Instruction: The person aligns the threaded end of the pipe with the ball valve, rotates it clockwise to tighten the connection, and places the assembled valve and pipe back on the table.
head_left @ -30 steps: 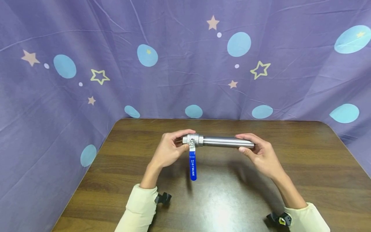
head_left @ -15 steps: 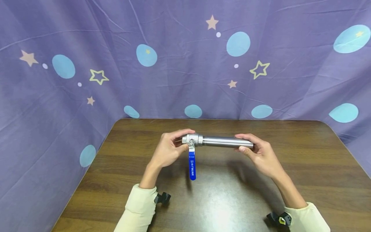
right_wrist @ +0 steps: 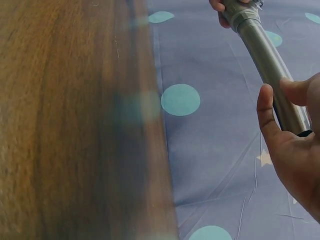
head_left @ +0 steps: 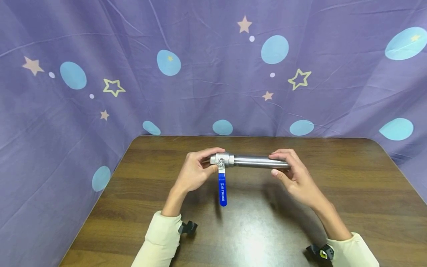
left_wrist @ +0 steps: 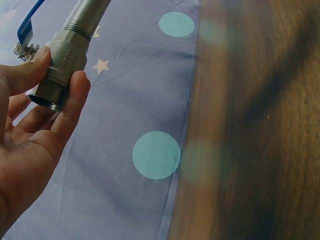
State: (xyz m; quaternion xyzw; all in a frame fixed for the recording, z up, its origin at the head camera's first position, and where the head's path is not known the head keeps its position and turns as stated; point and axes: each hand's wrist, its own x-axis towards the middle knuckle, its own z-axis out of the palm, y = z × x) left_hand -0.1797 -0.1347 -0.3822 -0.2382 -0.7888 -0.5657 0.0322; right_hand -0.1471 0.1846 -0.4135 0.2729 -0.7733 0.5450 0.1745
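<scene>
In the head view my left hand (head_left: 197, 170) grips the silver body of a ball valve (head_left: 222, 159) at its left end, thumb in front and fingers behind. The valve's blue lever (head_left: 222, 189) points toward me. A steel pipe (head_left: 250, 161) runs right from the valve, held level above the table. Threads show at the joint in the left wrist view, and the valve's near end (left_wrist: 46, 97) is an open bore. My right hand (head_left: 298, 178) has its fingers bent loosely over the pipe's far end, the thumb slightly below it. The pipe's end is partly hidden.
A brown wooden table (head_left: 150, 230) lies beneath. Behind and to the left hangs a purple curtain (head_left: 207, 74) with stars and blue spots. Black straps with devices (head_left: 188, 227) sit at the cream sleeves (head_left: 161, 233).
My right thumb has come away from the pipe's lower edge, and the right hand has shifted slightly up and left along it. The left hand and valve stay nearly still.
</scene>
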